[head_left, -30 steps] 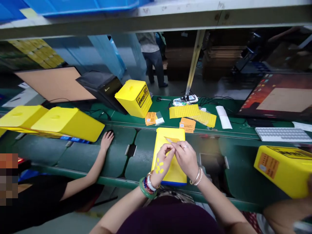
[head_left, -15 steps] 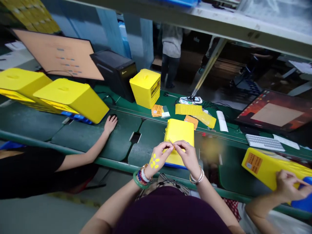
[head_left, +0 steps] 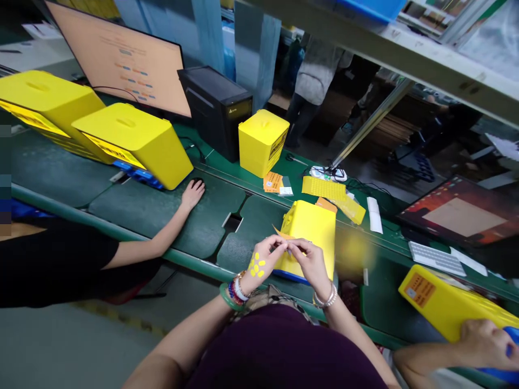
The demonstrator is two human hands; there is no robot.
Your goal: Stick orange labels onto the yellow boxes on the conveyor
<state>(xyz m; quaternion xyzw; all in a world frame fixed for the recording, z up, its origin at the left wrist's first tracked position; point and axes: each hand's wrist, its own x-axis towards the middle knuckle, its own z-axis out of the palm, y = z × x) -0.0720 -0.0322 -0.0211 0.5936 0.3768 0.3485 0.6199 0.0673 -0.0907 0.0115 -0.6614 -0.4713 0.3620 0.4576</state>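
My left hand and my right hand meet with fingertips pinched on an orange label, which is seen nearly edge-on. Several yellow oval stickers are on the back of my left hand. Just beyond and below my fingers a yellow plastic box lies on the green work surface, its blue end toward me. My hands partly cover that box.
At left stand yellow boxes near a co-worker's hand on a mouse. Another yellow box, orange labels and yellow sticker sheets lie behind. At right, another person's hand touches a yellow box.
The view has tilted and shifted. The orange label now shows beyond my fingertips, where before it was barely visible. The hand at right has moved downward, its fingers more curled.
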